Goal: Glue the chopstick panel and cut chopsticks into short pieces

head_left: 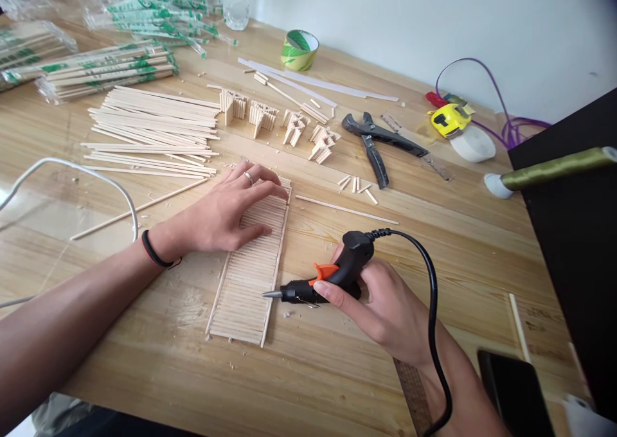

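Note:
A flat panel of thin wooden sticks (243, 295) lies on the table in front of me, edged by a long stick down each side. My left hand (236, 209) rests over the panel's far end, fingers spread, a ring on one of them. In my right hand (380, 308) is a black hot glue gun (344, 267) with an orange trigger. Its metal nozzle points left, over the panel's right edge near the close end; whether it touches cannot be made out. A black cord runs from the gun down past my right forearm.
Loose chopsticks (154, 128) lie at left, below wrapped bundles (110, 71). Small stick stacks (263, 115), a black cutter (380, 138), a tape roll (299, 50) and a yellow tape measure (450, 121) are behind. A white cable (96, 170) curves at left; a phone (513, 392) lies front right.

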